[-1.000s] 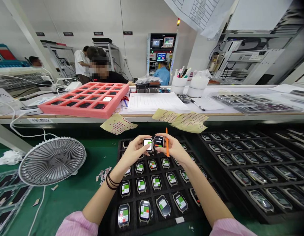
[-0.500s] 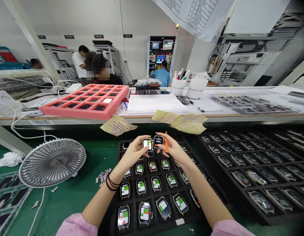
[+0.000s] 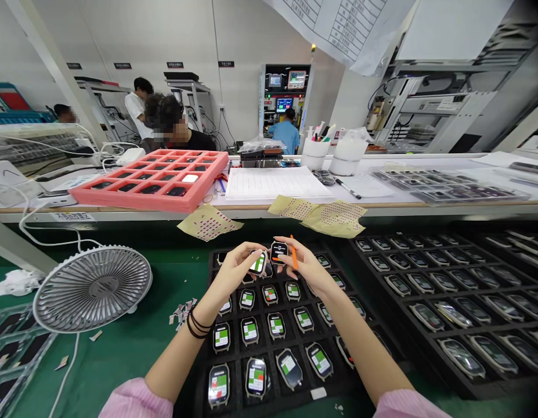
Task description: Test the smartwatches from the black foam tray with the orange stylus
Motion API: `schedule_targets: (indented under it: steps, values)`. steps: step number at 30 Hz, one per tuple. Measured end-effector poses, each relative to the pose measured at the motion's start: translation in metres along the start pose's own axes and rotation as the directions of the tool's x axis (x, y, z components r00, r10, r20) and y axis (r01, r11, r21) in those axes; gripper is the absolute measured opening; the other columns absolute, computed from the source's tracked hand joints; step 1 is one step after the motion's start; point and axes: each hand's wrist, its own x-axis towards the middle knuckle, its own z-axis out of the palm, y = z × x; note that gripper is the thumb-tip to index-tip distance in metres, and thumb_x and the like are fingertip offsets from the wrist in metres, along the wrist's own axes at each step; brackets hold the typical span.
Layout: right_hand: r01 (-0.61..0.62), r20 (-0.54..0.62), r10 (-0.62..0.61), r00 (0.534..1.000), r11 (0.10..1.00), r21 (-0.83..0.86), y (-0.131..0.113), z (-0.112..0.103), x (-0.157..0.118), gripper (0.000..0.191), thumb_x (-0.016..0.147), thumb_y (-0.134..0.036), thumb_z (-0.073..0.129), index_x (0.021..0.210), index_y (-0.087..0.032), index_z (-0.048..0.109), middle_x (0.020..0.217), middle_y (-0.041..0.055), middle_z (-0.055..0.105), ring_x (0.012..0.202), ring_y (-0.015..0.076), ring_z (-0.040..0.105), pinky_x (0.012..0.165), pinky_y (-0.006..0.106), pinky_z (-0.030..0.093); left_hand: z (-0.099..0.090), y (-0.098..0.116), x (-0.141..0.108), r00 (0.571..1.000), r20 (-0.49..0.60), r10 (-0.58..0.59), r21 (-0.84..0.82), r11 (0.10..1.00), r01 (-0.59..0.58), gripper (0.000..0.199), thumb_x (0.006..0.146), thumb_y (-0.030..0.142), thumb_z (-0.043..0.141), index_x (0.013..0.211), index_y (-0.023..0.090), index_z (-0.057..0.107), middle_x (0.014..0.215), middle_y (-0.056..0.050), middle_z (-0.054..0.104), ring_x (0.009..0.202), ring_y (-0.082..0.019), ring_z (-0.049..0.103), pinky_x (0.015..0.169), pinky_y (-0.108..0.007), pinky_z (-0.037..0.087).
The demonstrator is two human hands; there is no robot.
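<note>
Left hand pinches a smartwatch; right hand pinches a second smartwatch and orange stylus. Weak grip risks a drop, scratching screens in the black foam tray.

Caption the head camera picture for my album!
Left hand holds a smartwatch, right hand another, above a black tray.
</note>
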Motion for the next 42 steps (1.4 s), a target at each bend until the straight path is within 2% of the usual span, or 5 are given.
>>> schedule_targets:
  steps: [4, 8, 13, 34, 42]
  values:
    - [-0.003, -0.004, 0.003, 1.000, 1.000, -0.003, 0.000, 0.000, 0.001, 0.043, 0.077, -0.029, 0.067, 0.119, -0.025, 0.055, 0.089, 0.0021, 0.058, 0.061, 0.0118, 0.061, 0.036, 0.017, 0.034, 0.000, -0.002, 0.001, 1.000, 0.014, 0.024, -0.003, 1.000, -0.024, 0.031, 0.081, 0.041, 0.061, 0.101, 0.018, 0.062, 0.091, -0.005, 0.064, 0.071, -0.015, 0.061, 0.054, -0.022, 0.048]
    - [-0.005, -0.002, 0.005, 1.000, 1.000, -0.002, 0.001, 0.001, 0.001, 0.043, 0.078, -0.030, 0.067, 0.119, -0.024, 0.054, 0.082, 0.0008, 0.058, 0.061, 0.0121, 0.060, 0.037, 0.017, 0.034, 0.000, -0.009, 0.004, 0.997, 0.044, 0.069, -0.011, 0.998, -0.068, 0.036, 0.076, 0.035, 0.067, 0.106, 0.017, 0.059, 0.104, -0.008, 0.062, 0.078, -0.016, 0.059, 0.056, -0.022, 0.049]
    - [0.001, 0.002, -0.001, 1.000, 1.000, 0.017, 0.004, 0.000, 0.001, 0.042, 0.078, -0.030, 0.068, 0.117, -0.025, 0.055, 0.089, 0.0019, 0.058, 0.061, 0.0111, 0.060, 0.036, 0.017, 0.033, 0.001, -0.009, 0.003, 0.995, 0.077, 0.066, -0.003, 0.998, -0.065, 0.041, 0.075, 0.027, 0.068, 0.112, 0.016, 0.054, 0.108, -0.008, 0.059, 0.084, -0.016, 0.058, 0.063, -0.023, 0.051]
    - [-0.070, -0.024, 0.070, 0.997, 0.997, 0.024, 0.015, 0.010, 0.006, 0.043, 0.068, -0.037, 0.074, 0.105, -0.019, 0.060, 0.070, -0.0024, 0.056, 0.046, 0.0085, 0.055, 0.033, 0.017, 0.031, 0.004, -0.015, 0.006, 0.995, 0.089, 0.045, -0.021, 0.999, -0.043, 0.033, 0.082, 0.037, 0.059, 0.109, 0.017, 0.059, 0.108, -0.009, 0.063, 0.087, -0.019, 0.061, 0.064, -0.025, 0.052]
    - [-0.077, -0.072, 0.081, 0.994, 0.995, 0.056, 0.006, 0.006, 0.004, 0.038, 0.074, -0.034, 0.068, 0.108, -0.019, 0.060, 0.070, -0.0014, 0.056, 0.052, 0.0104, 0.057, 0.036, 0.018, 0.030, 0.003, -0.010, 0.004, 0.994, 0.074, 0.076, -0.109, 0.992, -0.068, 0.045, 0.075, 0.024, 0.068, 0.117, 0.018, 0.053, 0.118, -0.008, 0.057, 0.096, -0.019, 0.059, 0.079, -0.030, 0.054]
